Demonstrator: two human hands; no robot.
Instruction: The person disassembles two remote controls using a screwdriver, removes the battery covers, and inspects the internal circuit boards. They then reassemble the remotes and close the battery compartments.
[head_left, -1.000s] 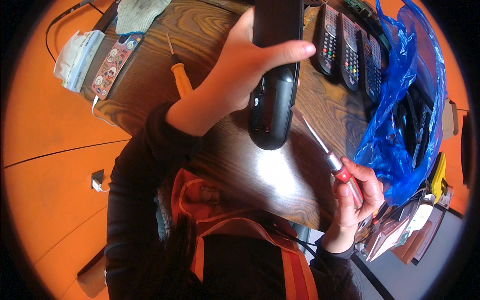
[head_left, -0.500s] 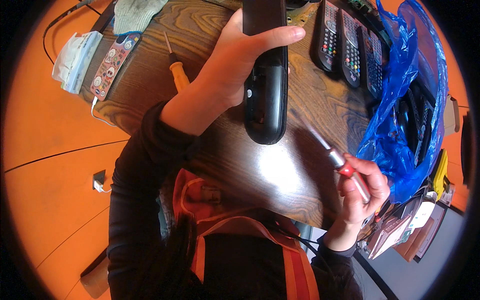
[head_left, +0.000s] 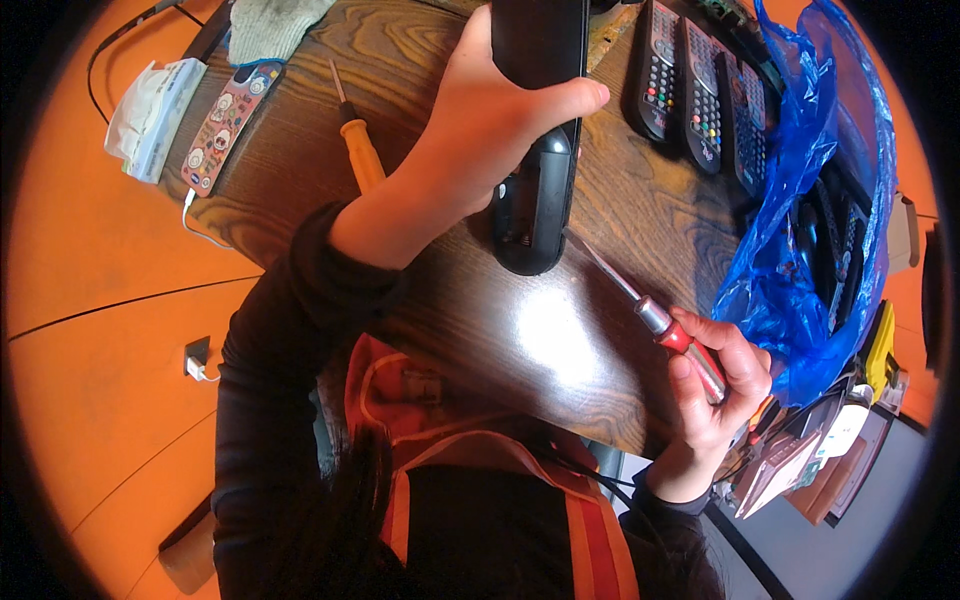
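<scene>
My left hand [head_left: 500, 120] is closed round a black remote control [head_left: 545, 225], its thumb lying across the back. The battery compartment at the remote's near end is uncovered, and I see no batteries in it. In my right hand [head_left: 715, 385] is a screwdriver [head_left: 657, 318] with a red and clear handle and a metal shaft. Its tip reaches the right edge of the remote near the lower end; whether it touches cannot be made out. Beside my left forearm a second screwdriver [head_left: 361, 155] with a yellow handle lies on the wooden table [head_left: 640, 240].
Several remotes [head_left: 703, 110] lie side by side at the far right. Next to them stands a blue plastic bag [head_left: 765, 310] with dark things inside. At the far left are a phone in a patterned case [head_left: 222, 135], on a white cable, a tissue pack [head_left: 155, 120] and a grey glove [head_left: 275, 30].
My right hand has brought the screwdriver up and left, so its tip is now at the remote's edge. The remote has shifted slightly away and tilted a little in my left hand.
</scene>
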